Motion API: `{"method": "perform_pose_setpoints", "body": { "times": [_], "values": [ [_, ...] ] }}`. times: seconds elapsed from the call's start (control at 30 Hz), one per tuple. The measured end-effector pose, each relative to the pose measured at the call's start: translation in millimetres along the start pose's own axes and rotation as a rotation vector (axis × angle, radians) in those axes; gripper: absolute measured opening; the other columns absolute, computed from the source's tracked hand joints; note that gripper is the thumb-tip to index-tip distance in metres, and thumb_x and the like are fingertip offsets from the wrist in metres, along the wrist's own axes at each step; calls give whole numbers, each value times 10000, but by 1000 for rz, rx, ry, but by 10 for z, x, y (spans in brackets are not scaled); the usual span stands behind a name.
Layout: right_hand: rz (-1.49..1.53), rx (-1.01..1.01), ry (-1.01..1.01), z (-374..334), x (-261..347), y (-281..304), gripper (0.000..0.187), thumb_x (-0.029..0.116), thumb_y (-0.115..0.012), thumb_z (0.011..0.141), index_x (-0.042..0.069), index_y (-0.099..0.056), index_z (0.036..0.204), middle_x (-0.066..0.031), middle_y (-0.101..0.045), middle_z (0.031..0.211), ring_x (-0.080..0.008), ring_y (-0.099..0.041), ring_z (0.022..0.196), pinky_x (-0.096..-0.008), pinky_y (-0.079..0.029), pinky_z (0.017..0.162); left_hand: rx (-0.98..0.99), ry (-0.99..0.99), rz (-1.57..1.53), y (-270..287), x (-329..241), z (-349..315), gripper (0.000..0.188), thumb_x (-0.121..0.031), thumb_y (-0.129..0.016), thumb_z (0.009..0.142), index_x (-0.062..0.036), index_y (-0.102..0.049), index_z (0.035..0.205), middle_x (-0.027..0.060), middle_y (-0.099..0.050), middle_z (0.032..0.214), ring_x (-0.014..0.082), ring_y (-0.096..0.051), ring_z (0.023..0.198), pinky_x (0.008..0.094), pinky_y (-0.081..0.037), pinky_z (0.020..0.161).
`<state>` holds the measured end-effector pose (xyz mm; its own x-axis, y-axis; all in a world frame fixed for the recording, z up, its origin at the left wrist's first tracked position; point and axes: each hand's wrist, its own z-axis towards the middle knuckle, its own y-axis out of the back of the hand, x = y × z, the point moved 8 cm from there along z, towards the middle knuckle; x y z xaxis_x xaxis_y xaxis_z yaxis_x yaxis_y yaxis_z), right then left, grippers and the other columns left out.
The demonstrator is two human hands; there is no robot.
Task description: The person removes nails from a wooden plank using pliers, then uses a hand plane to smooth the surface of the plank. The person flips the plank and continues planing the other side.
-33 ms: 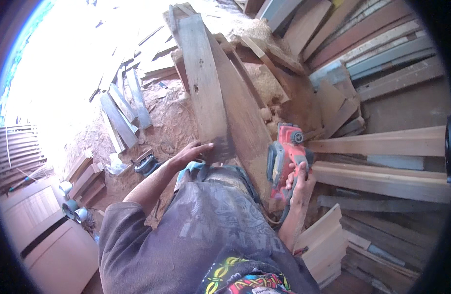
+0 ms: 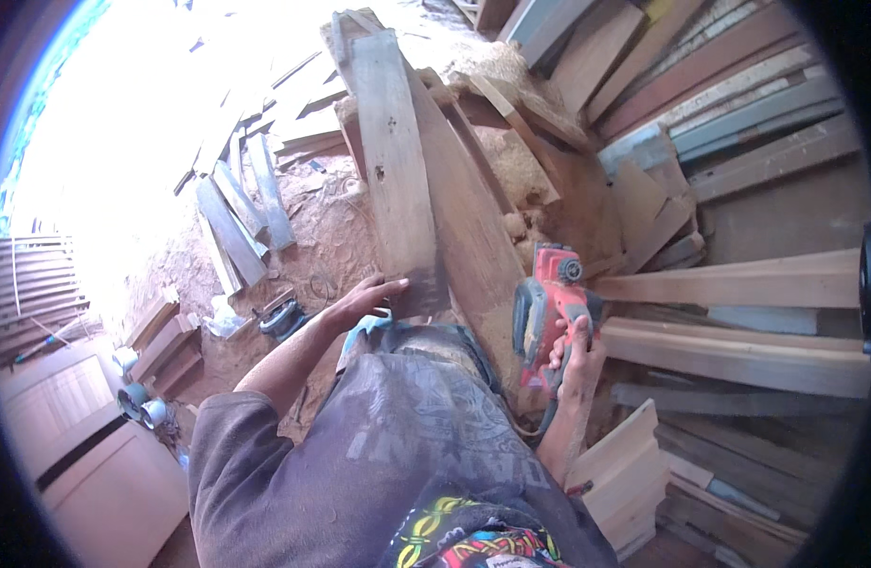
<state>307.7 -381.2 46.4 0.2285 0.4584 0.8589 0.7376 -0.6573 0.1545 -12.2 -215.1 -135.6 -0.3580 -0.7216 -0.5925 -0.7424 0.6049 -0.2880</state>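
Note:
In my right hand (image 2: 576,364) is a red handheld electric planer (image 2: 549,308), its rear handle wrapped by my fingers. The planer is to the right of the bench plank, and its cord hangs down near my forearm. A long weathered board (image 2: 398,161), dark at its near end, lies lengthwise in front of me. My left hand (image 2: 364,299) rests at that near end's left edge, fingers stretched out over the wood and thumb lower down. Beneath the board runs a wider brown plank (image 2: 478,237), dusted with shavings.
A second power tool (image 2: 282,317) lies on the dusty ground to the left. Several loose grey boards (image 2: 229,222) lie beyond it. Two long timbers (image 2: 738,355) reach in from the right, near stacked planks (image 2: 757,123). Panelled doors (image 2: 104,473) lean at lower left.

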Motion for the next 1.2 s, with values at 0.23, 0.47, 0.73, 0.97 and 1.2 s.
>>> {"method": "perform_pose_setpoints", "body": {
  "times": [0.23,0.47,0.73,0.97,1.2],
  "values": [
    [-30,149,-26,218,-132,-301,554,562,-669,1055,9,-693,1030,37,-530,656,-61,-489,518,-252,-384,469,14,-190,-649,-313,179,232,576,-437,-691,1037,42,-655,1356,177,-746,1270,312,-736,1130,454,-575,1006],
    [-100,279,5,436,-202,-611,500,515,-701,1051,15,-723,1038,44,-561,651,-56,-518,512,-244,-391,459,66,-369,-650,-390,-228,-510,601,-407,-728,1024,50,-623,1400,141,-726,1318,227,-716,1171,401,-559,1054],
    [-167,388,45,449,-211,-812,455,528,-715,1037,80,-695,957,60,-548,631,-51,-525,508,-251,-398,447,126,-1072,-472,-413,-1967,-1700,997,-581,-824,904,81,-449,1549,216,-613,1480,320,-601,1379,495,-466,1188],
    [-166,405,31,503,-315,-844,502,508,-710,1045,7,-718,1012,28,-563,636,-68,-516,490,-264,-394,440,82,-1184,-462,-355,-2626,-1801,659,-355,-665,1084,82,-453,1530,250,-586,1491,344,-613,1369,516,-513,1155],
    [-210,402,23,535,-447,-834,480,490,-711,1049,12,-713,1013,30,-566,636,-66,-511,486,-260,-388,438,47,-1193,-463,-390,-2596,-1870,643,-354,-647,1095,75,-449,1531,233,-588,1490,338,-617,1363,521,-529,1135]
  ]
}}
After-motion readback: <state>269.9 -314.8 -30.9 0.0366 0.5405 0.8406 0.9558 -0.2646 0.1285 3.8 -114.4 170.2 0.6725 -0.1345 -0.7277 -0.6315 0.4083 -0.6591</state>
